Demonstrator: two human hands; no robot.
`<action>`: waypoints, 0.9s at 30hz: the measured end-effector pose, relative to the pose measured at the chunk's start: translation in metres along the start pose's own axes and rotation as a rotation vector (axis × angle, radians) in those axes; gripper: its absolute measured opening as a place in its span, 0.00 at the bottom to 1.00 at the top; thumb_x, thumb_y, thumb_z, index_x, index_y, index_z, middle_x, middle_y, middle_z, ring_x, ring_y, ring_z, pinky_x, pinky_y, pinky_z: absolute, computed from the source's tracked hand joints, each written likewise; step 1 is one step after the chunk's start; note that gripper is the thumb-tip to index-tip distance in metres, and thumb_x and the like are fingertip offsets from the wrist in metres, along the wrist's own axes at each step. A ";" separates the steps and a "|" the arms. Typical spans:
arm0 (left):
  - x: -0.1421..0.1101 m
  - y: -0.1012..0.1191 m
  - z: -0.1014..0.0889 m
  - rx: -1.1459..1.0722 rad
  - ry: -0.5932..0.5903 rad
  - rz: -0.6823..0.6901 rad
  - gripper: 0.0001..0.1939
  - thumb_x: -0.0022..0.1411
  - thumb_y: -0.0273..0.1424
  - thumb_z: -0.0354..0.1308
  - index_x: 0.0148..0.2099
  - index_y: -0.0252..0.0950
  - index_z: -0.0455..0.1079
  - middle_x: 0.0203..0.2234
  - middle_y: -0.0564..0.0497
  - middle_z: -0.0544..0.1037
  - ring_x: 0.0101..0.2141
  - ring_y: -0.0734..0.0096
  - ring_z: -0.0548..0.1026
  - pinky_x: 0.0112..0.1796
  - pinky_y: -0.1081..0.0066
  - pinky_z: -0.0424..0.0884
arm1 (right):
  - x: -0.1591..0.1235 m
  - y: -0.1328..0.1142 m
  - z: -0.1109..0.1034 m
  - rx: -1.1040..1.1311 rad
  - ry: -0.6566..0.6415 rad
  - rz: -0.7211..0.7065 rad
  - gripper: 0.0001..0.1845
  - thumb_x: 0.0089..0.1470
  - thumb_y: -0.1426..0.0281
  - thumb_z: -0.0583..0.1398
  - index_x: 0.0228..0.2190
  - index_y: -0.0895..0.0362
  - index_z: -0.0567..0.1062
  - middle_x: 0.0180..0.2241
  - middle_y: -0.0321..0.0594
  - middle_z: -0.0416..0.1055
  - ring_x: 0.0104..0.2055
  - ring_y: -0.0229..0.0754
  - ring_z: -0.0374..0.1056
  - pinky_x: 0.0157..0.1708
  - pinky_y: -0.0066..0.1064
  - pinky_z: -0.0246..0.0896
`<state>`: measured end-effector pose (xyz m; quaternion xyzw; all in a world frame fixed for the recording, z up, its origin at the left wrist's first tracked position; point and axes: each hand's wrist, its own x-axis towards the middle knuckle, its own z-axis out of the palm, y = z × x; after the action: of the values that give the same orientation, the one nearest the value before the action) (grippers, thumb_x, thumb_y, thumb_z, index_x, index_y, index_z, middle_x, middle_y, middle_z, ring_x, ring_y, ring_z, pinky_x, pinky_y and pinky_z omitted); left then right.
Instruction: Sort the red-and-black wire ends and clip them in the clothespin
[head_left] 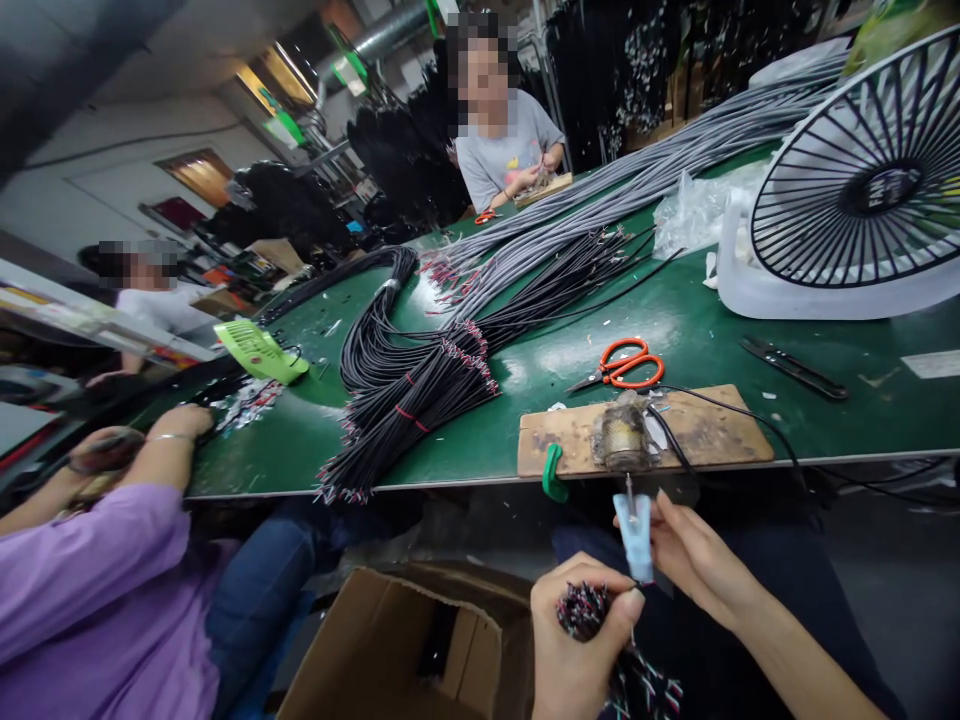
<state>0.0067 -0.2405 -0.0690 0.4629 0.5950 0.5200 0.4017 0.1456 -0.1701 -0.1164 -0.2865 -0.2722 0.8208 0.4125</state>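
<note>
My left hand (574,625) is closed around a bundle of thin black cables (582,610), their ends showing red, white and green wires. Its thumb and forefinger pinch one cable end just below a light-blue plastic clip (636,540). This clip sits on the shaft of a small motor (625,435), which is fixed to a wooden board (712,425) at the table edge. My right hand (694,550) has its fingers around the clip from the right, partly behind it. More wire ends (649,690) hang below my left hand.
On the green table (525,430) lie orange-handled scissors (626,365), black snips (795,368), black cable bundles (420,400) and grey cables (540,245). A white fan (862,190) stands right. An open carton (405,640) is below. A purple-sleeved person (112,590) sits left; others work beyond.
</note>
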 end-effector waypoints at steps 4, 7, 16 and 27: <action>-0.003 0.000 -0.004 -0.020 -0.024 0.012 0.03 0.52 0.28 0.68 0.27 0.37 0.81 0.21 0.49 0.80 0.23 0.67 0.75 0.29 0.72 0.69 | -0.005 0.007 -0.022 -0.148 0.041 -0.023 0.21 0.56 0.51 0.64 0.33 0.58 0.82 0.27 0.39 0.73 0.30 0.39 0.65 0.31 0.30 0.60; -0.010 -0.004 -0.007 0.017 -0.083 -0.023 0.10 0.56 0.34 0.67 0.25 0.35 0.80 0.18 0.49 0.79 0.21 0.67 0.75 0.28 0.71 0.70 | -0.013 0.004 -0.026 -0.387 0.064 -0.058 0.16 0.52 0.56 0.68 0.32 0.57 0.81 0.28 0.38 0.72 0.31 0.40 0.66 0.34 0.31 0.61; -0.024 -0.026 0.008 -0.038 -0.069 -0.285 0.15 0.46 0.34 0.72 0.21 0.33 0.68 0.15 0.56 0.70 0.18 0.78 0.64 0.20 0.77 0.60 | -0.040 -0.016 0.009 -0.931 -0.162 -0.362 0.06 0.57 0.69 0.64 0.30 0.55 0.81 0.29 0.39 0.75 0.36 0.45 0.69 0.49 0.41 0.59; -0.034 -0.026 0.008 -0.092 0.188 -0.208 0.08 0.46 0.30 0.73 0.24 0.34 0.77 0.20 0.53 0.76 0.24 0.71 0.73 0.29 0.74 0.70 | -0.045 -0.014 0.002 -0.912 -0.104 -0.388 0.07 0.59 0.70 0.63 0.32 0.56 0.82 0.29 0.42 0.77 0.34 0.45 0.70 0.37 0.35 0.64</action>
<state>0.0191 -0.2722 -0.0964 0.3294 0.6501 0.5433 0.4166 0.1737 -0.2006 -0.0946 -0.3405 -0.6718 0.5396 0.3763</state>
